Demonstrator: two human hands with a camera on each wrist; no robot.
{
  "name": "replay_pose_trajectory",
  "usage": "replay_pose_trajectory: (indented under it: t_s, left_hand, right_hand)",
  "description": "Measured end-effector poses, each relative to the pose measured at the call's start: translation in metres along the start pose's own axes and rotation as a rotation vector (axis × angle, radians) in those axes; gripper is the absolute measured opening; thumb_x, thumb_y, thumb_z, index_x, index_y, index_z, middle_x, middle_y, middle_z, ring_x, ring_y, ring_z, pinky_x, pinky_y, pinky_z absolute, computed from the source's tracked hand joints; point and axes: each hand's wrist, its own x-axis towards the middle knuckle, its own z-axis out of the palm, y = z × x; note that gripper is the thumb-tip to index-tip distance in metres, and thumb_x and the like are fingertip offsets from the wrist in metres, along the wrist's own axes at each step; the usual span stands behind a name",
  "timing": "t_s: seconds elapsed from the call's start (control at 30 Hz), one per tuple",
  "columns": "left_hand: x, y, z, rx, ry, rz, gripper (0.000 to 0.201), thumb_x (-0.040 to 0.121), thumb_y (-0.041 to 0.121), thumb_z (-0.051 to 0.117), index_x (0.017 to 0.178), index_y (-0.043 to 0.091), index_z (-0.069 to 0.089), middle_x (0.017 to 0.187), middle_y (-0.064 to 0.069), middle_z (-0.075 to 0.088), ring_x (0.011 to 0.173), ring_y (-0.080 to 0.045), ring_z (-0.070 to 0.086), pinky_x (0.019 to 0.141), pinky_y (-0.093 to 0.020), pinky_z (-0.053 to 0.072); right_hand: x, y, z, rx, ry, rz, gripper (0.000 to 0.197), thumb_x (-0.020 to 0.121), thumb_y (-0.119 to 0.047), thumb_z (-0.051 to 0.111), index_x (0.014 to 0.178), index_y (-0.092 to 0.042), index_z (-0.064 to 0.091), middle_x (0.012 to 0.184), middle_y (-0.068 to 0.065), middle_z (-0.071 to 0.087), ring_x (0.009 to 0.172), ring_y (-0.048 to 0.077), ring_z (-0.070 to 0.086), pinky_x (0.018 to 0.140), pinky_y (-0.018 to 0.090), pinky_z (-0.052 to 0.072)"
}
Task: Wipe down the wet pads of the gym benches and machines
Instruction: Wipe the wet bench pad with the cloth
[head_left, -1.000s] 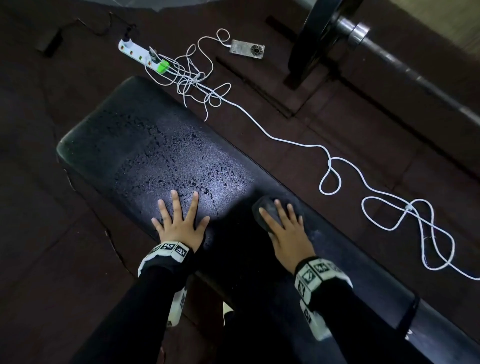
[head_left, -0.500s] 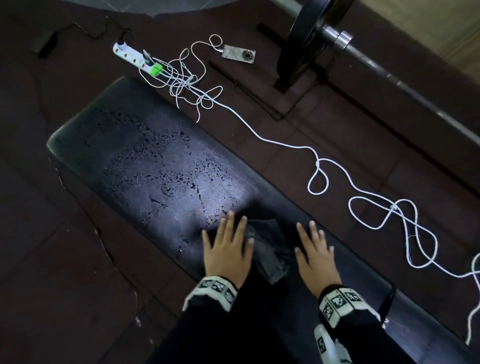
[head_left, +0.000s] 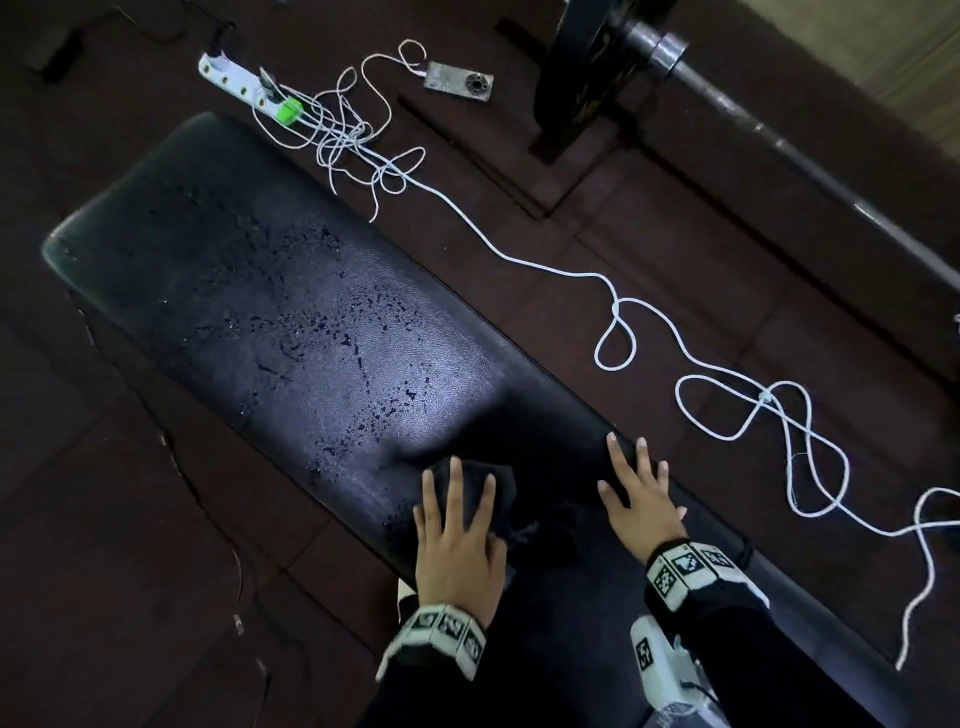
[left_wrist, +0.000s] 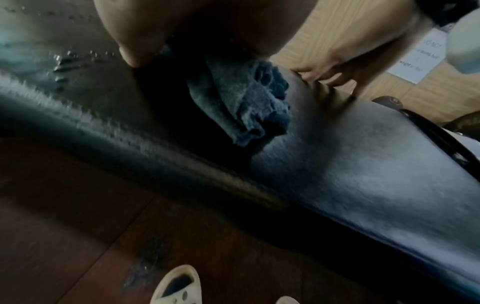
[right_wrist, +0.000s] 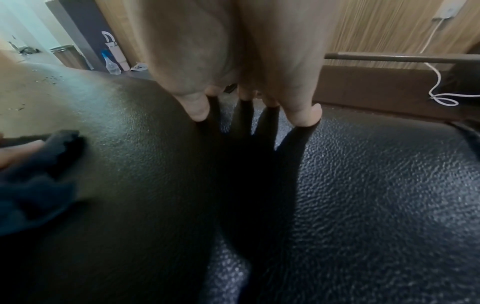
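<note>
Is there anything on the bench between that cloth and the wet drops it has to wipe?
Nothing visible. The left hand presses the dark cloth flat on the bench pad, and the droplets lie directly ahead on bare pad. The right hand rests off to the side.

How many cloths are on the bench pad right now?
1. A single dark cloth lies on the bench pad, pressed under the flat left hand beside the water droplets. The right hand rests bare on the pad. More could be hidden below the frame.
</note>
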Motion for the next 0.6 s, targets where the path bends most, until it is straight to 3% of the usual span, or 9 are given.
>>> replay_pose_trajectory:
  t_s: [0.1,0.2,0.43,0.6]
  left_hand:
    - [-0.02,0.004,0.012,-0.008,-0.001,0.0,0.064,0.084,0.051,0.041,0.143,0.027,0.042,0.157,-0.012,0.021,0.143,-0.041,0.012,0.104,-0.059,0.031]
    - [-0.008,0.01,0.014,0.04,0.02,0.018,0.065,0.087,0.062,0.033,0.144,0.03,0.04,0.155,-0.01,0.027,0.142,-0.04,0.019,0.105,-0.057,0.026]
    - [0.057,-0.018,-0.01,0.119,0.115,0.148,0.054,0.093,0.055,0.03,0.142,0.037,0.039,0.156,-0.006,0.026,0.141,-0.036,0.02,0.108,-0.053,0.031]
    - [0.077,-0.077,-0.034,0.088,0.184,-0.015,0.055,0.094,0.051,0.03,0.144,0.031,0.039,0.153,-0.013,0.03,0.138,-0.045,0.025,0.104,-0.057,0.032]
  right_hand:
    - [0.0,0.001,0.001,0.004,-0.003,-0.006,0.058,0.098,-0.039,0.038,0.14,-0.058,0.002,0.156,-0.015,-0.011,0.144,0.022,-0.012,0.105,0.068,0.006]
    - [0.0,0.002,0.002,0.0,-0.001,-0.01,0.058,0.099,-0.039,0.037,0.14,-0.058,0.001,0.156,-0.015,-0.012,0.144,0.022,-0.013,0.105,0.068,0.005]
    - [0.001,0.002,0.003,0.0,0.004,-0.012,0.058,0.098,-0.039,0.037,0.14,-0.057,0.001,0.156,-0.014,-0.013,0.144,0.022,-0.013,0.105,0.068,0.005]
    - [0.0,0.003,0.004,-0.002,0.002,-0.012,0.058,0.098,-0.039,0.038,0.139,-0.057,0.002,0.156,-0.016,-0.013,0.144,0.022,-0.013,0.105,0.067,0.005]
